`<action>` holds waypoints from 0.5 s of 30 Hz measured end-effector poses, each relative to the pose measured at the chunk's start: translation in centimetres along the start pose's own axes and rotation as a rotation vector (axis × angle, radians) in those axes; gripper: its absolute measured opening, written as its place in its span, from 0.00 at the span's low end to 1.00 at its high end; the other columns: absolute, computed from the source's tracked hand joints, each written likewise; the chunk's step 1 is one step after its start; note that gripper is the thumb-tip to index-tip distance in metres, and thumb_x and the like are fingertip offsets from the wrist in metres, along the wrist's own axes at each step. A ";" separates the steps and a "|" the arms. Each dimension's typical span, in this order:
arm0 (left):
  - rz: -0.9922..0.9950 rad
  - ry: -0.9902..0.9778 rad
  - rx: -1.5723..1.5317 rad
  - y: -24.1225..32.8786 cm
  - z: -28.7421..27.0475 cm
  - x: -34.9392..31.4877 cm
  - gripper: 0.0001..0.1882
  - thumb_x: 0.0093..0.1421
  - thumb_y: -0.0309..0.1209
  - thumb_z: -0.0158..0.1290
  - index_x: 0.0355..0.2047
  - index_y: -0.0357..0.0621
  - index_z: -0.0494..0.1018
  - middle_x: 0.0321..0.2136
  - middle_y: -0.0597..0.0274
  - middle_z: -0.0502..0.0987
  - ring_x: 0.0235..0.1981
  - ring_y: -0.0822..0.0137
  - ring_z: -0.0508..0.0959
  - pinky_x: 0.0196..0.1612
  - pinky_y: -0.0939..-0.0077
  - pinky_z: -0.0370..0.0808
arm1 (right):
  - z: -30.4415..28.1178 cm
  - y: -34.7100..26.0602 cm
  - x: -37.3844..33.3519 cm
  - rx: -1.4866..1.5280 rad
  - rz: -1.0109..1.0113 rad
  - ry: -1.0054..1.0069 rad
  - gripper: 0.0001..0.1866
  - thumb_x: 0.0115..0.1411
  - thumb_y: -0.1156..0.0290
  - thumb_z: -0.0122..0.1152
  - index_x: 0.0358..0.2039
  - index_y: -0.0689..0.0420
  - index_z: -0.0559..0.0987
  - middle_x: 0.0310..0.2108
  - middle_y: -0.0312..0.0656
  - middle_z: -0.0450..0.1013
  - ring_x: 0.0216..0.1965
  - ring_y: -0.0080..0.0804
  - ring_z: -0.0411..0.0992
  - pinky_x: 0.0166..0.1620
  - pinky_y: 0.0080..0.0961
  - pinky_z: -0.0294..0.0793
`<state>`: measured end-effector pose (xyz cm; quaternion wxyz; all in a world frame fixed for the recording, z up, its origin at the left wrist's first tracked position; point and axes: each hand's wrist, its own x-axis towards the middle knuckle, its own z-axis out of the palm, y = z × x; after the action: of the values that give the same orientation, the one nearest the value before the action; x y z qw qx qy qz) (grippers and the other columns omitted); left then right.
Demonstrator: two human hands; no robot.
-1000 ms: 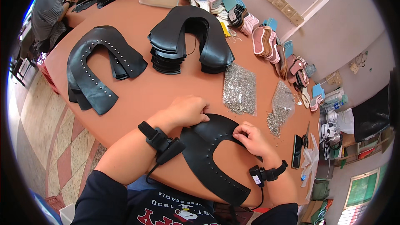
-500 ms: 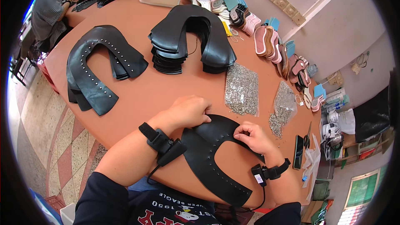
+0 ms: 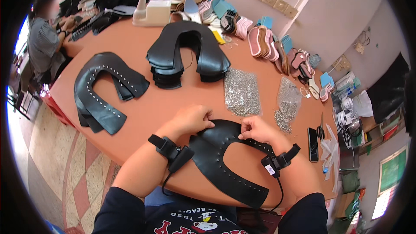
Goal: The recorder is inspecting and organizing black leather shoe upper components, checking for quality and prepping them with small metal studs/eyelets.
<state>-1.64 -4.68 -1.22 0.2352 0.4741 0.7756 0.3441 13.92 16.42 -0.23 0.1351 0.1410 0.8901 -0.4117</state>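
Note:
A black U-shaped leather piece (image 3: 229,186) lies in front of me, with a row of small studs along its inner edge. My left hand (image 3: 196,118) has its fingers closed on the far left edge of this piece. My right hand (image 3: 258,129) is over the top of the curve, fingertips pinched together at the stud row; what they hold, if anything, is too small to make out. Beyond my hands lie a clear bag of small silver studs (image 3: 242,93) and a second bag (image 3: 289,95) with studs spilling from its mouth.
Stacked black U-shaped pieces (image 3: 167,52) stand at the back; studded ones (image 3: 97,99) lie left. Shoe insoles (image 3: 262,43) line the wall. A phone (image 3: 313,144), scissors (image 3: 320,130) and crumpled plastic (image 3: 332,151) are at right. Another person (image 3: 43,45) sits far left.
My right hand has moved left and slightly away from me along the inner edge, toward my left hand. My left hand stays at the far edge. The view has shifted a little.

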 end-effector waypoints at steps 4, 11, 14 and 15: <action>0.040 -0.002 -0.008 -0.7 0.5 0.3 0.11 0.48 0.34 0.62 0.28 0.40 0.75 0.21 0.59 0.77 0.24 0.64 0.77 0.27 0.71 0.72 | -0.3 -1.0 -2.6 0.117 0.015 0.103 0.07 0.54 0.69 0.62 0.28 0.60 0.79 0.23 0.35 0.74 0.26 0.18 0.69 0.31 0.17 0.68; 0.107 0.013 -0.025 -1.3 1.0 0.3 0.11 0.48 0.32 0.62 0.28 0.40 0.75 0.21 0.58 0.77 0.24 0.65 0.77 0.28 0.71 0.72 | 0.2 -3.7 -12.2 0.364 -0.114 0.333 0.06 0.59 0.73 0.56 0.31 0.62 0.78 0.26 0.33 0.74 0.28 0.18 0.70 0.33 0.15 0.69; 0.061 0.000 -0.040 -2.4 1.2 0.5 0.11 0.48 0.32 0.62 0.28 0.39 0.75 0.20 0.57 0.77 0.23 0.66 0.77 0.27 0.70 0.72 | 2.9 -6.5 -15.8 0.401 -0.235 0.174 0.05 0.58 0.75 0.57 0.30 0.63 0.78 0.29 0.37 0.75 0.31 0.22 0.71 0.36 0.18 0.70; 0.055 -0.004 -0.050 -2.5 1.0 0.4 0.11 0.48 0.32 0.62 0.27 0.38 0.74 0.21 0.56 0.77 0.22 0.66 0.77 0.26 0.70 0.72 | 4.4 -7.6 -17.0 0.438 -0.310 0.075 0.05 0.58 0.75 0.57 0.31 0.63 0.78 0.30 0.39 0.75 0.32 0.24 0.72 0.37 0.19 0.70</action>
<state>-2.51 -4.77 -3.78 0.2391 0.4898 0.7530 0.3687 27.42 6.00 8.36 0.0039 0.0440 0.7953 -0.6046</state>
